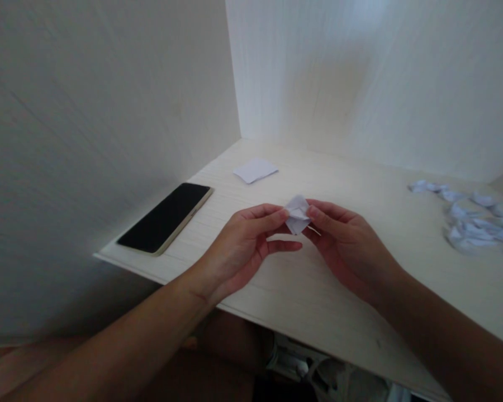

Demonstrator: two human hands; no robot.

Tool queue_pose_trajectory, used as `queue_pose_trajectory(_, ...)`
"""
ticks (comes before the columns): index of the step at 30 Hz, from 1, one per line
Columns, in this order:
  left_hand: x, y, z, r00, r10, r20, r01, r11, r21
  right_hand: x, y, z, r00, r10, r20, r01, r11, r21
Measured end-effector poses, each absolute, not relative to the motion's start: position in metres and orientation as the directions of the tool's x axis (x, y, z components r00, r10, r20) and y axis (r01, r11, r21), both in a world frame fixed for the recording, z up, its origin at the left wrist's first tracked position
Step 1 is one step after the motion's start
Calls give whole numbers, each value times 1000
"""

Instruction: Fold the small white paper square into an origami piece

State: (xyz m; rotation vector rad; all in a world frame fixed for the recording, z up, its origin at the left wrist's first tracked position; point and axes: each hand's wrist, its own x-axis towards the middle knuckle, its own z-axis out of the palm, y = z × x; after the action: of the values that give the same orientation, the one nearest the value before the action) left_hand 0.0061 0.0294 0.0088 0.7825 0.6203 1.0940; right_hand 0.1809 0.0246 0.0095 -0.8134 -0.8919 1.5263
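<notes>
A small folded piece of white paper (297,214) is held between both hands above the white table. My left hand (260,234) pinches its left corner between thumb and index finger, with the lower fingers stretched out beneath. At the paper's right corner, my right hand (339,234) grips it with the thumb on top and fingers behind. Creases cross the face of the paper. Beyond the hands, a flat stack of white paper (255,170) lies on the table.
A black-screened phone (165,218) in a pale case lies at the table's left edge. Several crumpled or folded white paper pieces (473,223) are spread on the right. White walls rise behind and left of the table (327,312).
</notes>
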Motion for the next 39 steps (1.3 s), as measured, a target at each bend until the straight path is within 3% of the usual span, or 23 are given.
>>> queue_pose_trajectory(7,7,29,8,334,936,-113,-491,275,827,182,25,5,-52,998,-31,-412,-49,-910)
queue_pose_trajectory(12,7,29,9,304,941,-145,-500,287,817,183,26,4,-94,995,-21,-420,-58,-906)
queue_pose_trajectory(22,-2,33,4,420,902,-102,-496,322,806,187,26,6,-148,988,-45,-404,-102,-909)
queue_pose_trajectory(39,6,29,5,355,933,-56,-525,249,814,185,26,3,-160,986,-46,-412,-108,-905)
